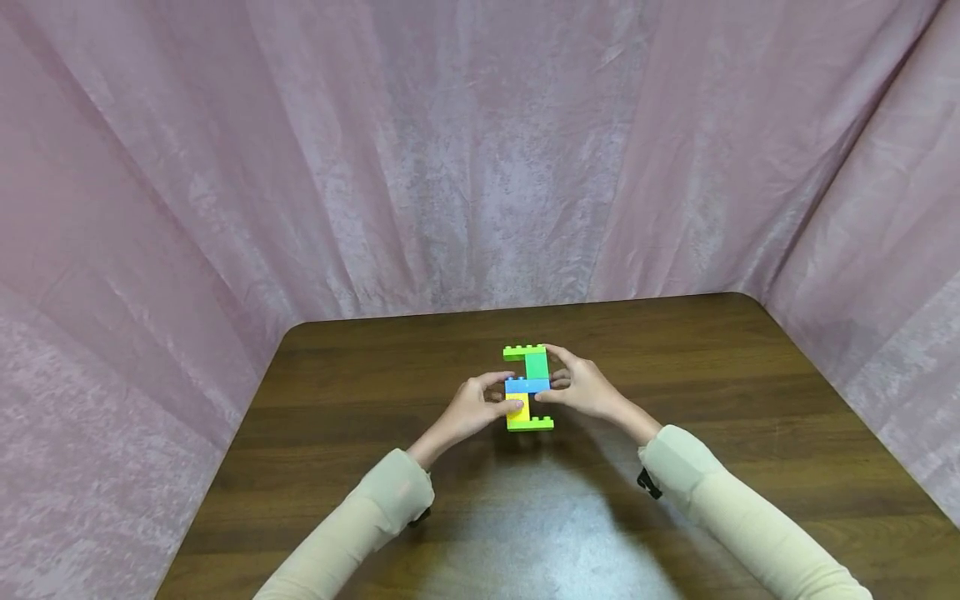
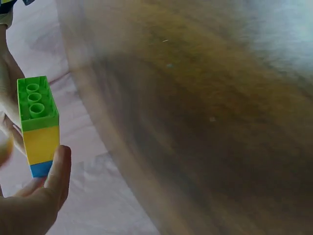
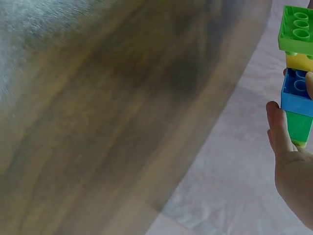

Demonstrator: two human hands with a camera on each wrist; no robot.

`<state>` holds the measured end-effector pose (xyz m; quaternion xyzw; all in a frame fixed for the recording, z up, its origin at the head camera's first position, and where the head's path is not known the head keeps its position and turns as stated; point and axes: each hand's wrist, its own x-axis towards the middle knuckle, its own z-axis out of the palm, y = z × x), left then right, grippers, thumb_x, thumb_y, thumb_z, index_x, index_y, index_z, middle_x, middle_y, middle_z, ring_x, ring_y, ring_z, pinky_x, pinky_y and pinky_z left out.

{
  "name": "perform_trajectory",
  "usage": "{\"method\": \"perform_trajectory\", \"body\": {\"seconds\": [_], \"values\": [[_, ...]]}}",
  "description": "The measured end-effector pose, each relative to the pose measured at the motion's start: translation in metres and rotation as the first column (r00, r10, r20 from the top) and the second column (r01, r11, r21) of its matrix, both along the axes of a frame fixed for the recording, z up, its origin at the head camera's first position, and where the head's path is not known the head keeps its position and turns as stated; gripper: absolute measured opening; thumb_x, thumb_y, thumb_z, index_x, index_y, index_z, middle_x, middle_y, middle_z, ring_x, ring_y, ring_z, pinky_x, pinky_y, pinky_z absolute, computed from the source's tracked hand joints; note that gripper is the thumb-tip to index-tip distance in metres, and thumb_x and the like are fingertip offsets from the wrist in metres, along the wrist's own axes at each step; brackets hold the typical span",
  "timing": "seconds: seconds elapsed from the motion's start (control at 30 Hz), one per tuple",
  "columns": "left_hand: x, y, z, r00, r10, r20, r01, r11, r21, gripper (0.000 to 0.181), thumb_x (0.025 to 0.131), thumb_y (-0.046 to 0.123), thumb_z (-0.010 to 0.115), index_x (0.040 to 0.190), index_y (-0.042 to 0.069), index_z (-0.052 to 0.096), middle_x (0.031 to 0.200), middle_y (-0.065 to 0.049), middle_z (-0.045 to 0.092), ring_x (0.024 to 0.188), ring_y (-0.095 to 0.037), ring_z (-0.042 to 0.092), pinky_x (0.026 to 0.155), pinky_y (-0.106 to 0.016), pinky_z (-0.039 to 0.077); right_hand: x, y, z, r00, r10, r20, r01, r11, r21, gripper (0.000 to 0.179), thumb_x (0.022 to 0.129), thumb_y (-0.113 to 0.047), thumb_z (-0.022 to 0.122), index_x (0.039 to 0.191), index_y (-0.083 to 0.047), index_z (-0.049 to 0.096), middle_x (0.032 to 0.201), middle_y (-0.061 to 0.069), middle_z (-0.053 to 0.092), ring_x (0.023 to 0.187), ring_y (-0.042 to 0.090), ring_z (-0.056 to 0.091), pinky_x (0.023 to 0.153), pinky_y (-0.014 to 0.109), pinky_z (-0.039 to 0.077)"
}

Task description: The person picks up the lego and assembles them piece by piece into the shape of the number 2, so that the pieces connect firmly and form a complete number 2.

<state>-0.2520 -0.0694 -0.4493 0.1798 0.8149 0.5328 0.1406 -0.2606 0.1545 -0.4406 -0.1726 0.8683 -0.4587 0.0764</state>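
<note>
Both hands hold one assembly of toy building bricks over the table. From top to bottom in the head view it has a lime brick (image 1: pixel 524 352), a green brick (image 1: pixel 536 367), a blue brick (image 1: pixel 528 386), a yellow brick (image 1: pixel 516 412) and another lime brick (image 1: pixel 531 425). My left hand (image 1: pixel 471 408) grips the left side, thumb across the yellow brick. On the right side, my right hand (image 1: pixel 588 392) has its thumb by the blue brick and a finger at the top lime brick's end. Hollow undersides show on the lower lime brick (image 2: pixel 38 105) and the blue brick (image 3: pixel 295 100) in the wrist views.
The brown wooden table (image 1: pixel 337 392) has rounded far corners and reflects light near the front. Pink curtains (image 1: pixel 517 167) hang behind it and along both sides. Light sleeves (image 1: pixel 390 492) cover the forearms, with a dark strap end (image 1: pixel 649 483) under the right cuff.
</note>
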Motion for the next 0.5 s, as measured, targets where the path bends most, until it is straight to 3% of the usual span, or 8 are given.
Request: {"method": "perform_trajectory", "body": {"seconds": [0.13,0.27,0.37,0.5], "values": [[0.005,-0.005,-0.005,0.995,-0.101,0.016,0.102,0.994,-0.031,0.085,0.08,0.009,0.08,0.15,-0.001,0.033,0.151,-0.022,0.041,0.125,-0.036,0.056,0.094,-0.039,0.054,-0.001,0.0,-0.006,0.998,-0.004,0.063,0.004,1.0,-0.002,0.083,0.084,-0.019,0.076,0.149,0.006,0.029,0.143,0.032,0.045,0.112,0.041,0.064,0.091,0.043,0.055],[0.008,-0.009,-0.013,0.983,-0.184,-0.024,0.181,0.977,-0.11,0.09,0.078,0.006,0.081,0.15,-0.003,0.029,0.157,-0.019,0.033,0.137,-0.034,0.045,0.102,-0.042,0.048,-0.003,-0.001,-0.013,0.994,0.01,0.113,-0.011,1.0,0.005,0.083,0.085,-0.018,0.076,0.148,0.009,0.029,0.138,0.033,0.049,0.113,0.041,0.063,0.091,0.043,0.055],[0.009,-0.01,-0.02,0.97,-0.219,-0.102,0.189,0.951,-0.244,0.086,0.079,0.014,0.081,0.147,-0.006,0.033,0.153,-0.021,0.039,0.138,-0.033,0.043,0.107,-0.046,0.043,-0.004,-0.004,-0.021,0.988,0.032,0.151,-0.036,0.999,0.024,0.084,0.084,-0.017,0.076,0.147,0.012,0.029,0.138,0.034,0.049,0.112,0.039,0.064,0.089,0.042,0.056],[0.01,-0.01,-0.029,0.961,-0.236,-0.142,0.169,0.913,-0.371,0.085,0.078,0.023,0.082,0.146,-0.005,0.039,0.148,-0.021,0.045,0.137,-0.033,0.046,0.111,-0.047,0.039,-0.006,-0.007,-0.03,0.984,0.036,0.175,-0.051,0.995,0.082,0.084,0.082,-0.017,0.078,0.145,0.013,0.031,0.136,0.031,0.053,0.111,0.036,0.064,0.089,0.042,0.055]]}}
